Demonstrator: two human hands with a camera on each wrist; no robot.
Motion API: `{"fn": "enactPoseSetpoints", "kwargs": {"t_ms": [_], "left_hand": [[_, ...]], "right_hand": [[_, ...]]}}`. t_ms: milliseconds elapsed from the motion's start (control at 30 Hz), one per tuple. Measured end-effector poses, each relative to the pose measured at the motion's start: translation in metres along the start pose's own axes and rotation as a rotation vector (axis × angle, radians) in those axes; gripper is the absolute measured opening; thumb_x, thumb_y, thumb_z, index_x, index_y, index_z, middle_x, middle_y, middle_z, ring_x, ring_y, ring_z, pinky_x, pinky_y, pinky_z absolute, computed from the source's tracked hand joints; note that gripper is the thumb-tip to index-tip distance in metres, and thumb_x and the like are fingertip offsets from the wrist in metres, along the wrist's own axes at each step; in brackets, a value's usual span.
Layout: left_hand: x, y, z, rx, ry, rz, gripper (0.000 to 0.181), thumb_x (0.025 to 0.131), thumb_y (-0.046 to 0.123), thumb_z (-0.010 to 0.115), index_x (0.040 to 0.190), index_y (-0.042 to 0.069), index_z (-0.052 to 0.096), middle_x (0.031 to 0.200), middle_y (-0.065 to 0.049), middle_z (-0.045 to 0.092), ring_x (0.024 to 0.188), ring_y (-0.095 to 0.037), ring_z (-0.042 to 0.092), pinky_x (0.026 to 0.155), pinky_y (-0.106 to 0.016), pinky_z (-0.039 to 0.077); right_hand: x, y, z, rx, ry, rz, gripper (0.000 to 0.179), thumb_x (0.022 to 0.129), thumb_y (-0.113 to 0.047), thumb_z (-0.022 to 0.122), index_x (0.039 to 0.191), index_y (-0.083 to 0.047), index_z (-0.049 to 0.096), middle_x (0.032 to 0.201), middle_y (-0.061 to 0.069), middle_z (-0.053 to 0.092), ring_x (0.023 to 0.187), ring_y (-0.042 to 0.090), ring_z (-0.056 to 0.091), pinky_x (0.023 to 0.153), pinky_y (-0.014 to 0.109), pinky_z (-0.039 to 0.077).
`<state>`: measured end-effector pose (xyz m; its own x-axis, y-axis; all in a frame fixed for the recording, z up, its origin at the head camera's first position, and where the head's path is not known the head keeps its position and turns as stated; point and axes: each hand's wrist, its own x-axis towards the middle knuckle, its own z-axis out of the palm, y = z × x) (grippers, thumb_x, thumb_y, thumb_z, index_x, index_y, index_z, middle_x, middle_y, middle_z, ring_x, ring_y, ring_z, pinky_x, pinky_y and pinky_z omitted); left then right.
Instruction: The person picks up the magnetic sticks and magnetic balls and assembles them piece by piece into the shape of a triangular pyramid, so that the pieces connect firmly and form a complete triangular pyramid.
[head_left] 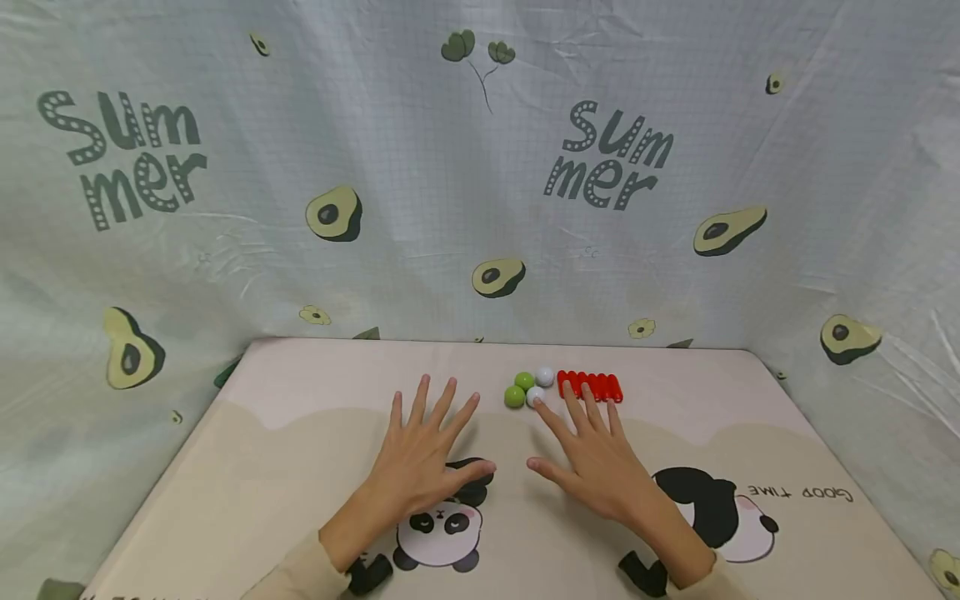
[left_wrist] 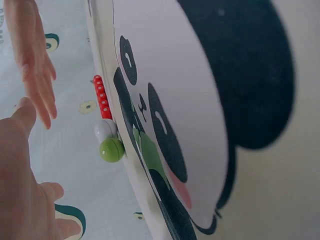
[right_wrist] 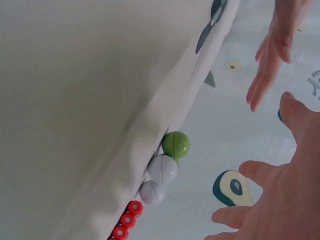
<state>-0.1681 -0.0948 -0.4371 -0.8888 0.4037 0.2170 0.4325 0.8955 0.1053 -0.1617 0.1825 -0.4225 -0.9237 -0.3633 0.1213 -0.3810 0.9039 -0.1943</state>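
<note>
"Green balls [head_left: 514, 397], a pair of them, sit at 2 o'clock from the left hand [head_left: 422, 458] and around 10 to 11 from the right hand [head_left: 596, 462]! What's snuggled up with them?"

"Two white balls [head_left: 544, 376], at their 3 o'clock, the four in one tight cluster. Then, just beside, a row of red pieces [head_left: 602, 386], straight up at 12 from the right hand. I make it six, though fingertips cross in front of some!"

"And the grip? Give me the grip!"

"Spread wide, both hands! Fingers fanned, thumbs pointing in towards each other, nothing pinched, palms down over the pale table [head_left: 315, 417]."

"Any contact? From the head view that right index fingertip looks right on the nearer white ball!"

"It overlaps there, but the right wrist view tells it better: clear space between hand and balls. Left hand's well apart from them too, two hands in all, raised off the surface."

"And the printed tabletop?"

"One panda's face [head_left: 438, 533] near 6 o'clock below the left hand, one black-and-white dog [head_left: 716, 508] at 4 from the right, and at 12, behind everything, the avocado-patterned sheet [head_left: 420, 150]!"
</note>
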Motion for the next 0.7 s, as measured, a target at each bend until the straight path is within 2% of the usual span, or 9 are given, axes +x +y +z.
{"fn": "enactPoseSetpoints", "kwargs": {"t_ms": [133,333,500,700], "left_hand": [[0.0,0.0,0.0,-0.004,0.012,0.001,0.094,0.088,0.086,0.044,0.164,0.033,0.028,0.173,-0.008,0.022,0.159,-0.047,0.012,0.12,-0.076,0.014],[0.005,-0.002,0.001,0.008,0.003,-0.014,0.094,0.089,0.086,0.042,0.165,0.034,0.024,0.174,-0.007,0.019,0.16,-0.046,0.008,0.12,-0.076,0.012],[0.015,-0.002,0.003,0.008,0.019,-0.012,0.093,0.089,0.085,0.043,0.164,0.035,0.025,0.173,-0.008,0.021,0.16,-0.047,0.009,0.119,-0.077,0.015],[0.029,0.003,0.002,-0.017,0.01,-0.001,0.091,0.09,0.084,0.043,0.165,0.036,0.022,0.174,-0.007,0.019,0.16,-0.046,0.009,0.12,-0.076,0.014]], "right_hand": [[0.001,0.001,0.001,-0.015,0.009,0.003,0.08,0.094,-0.07,0.054,0.162,-0.032,0.034,0.173,0.016,0.018,0.157,0.05,0.018,0.12,0.077,0.011],[0.004,0.004,0.002,-0.03,0.001,0.002,0.079,0.095,-0.068,0.055,0.162,-0.032,0.033,0.171,0.018,0.024,0.158,0.049,0.018,0.12,0.076,0.012],[0.006,0.012,0.0,-0.024,0.012,0.015,0.077,0.096,-0.065,0.057,0.162,-0.03,0.035,0.17,0.02,0.024,0.158,0.049,0.017,0.12,0.077,0.013],[0.01,0.026,-0.002,-0.041,0.018,0.031,0.078,0.097,-0.061,0.058,0.162,-0.025,0.035,0.171,0.023,0.021,0.157,0.051,0.016,0.121,0.075,0.01]]}}
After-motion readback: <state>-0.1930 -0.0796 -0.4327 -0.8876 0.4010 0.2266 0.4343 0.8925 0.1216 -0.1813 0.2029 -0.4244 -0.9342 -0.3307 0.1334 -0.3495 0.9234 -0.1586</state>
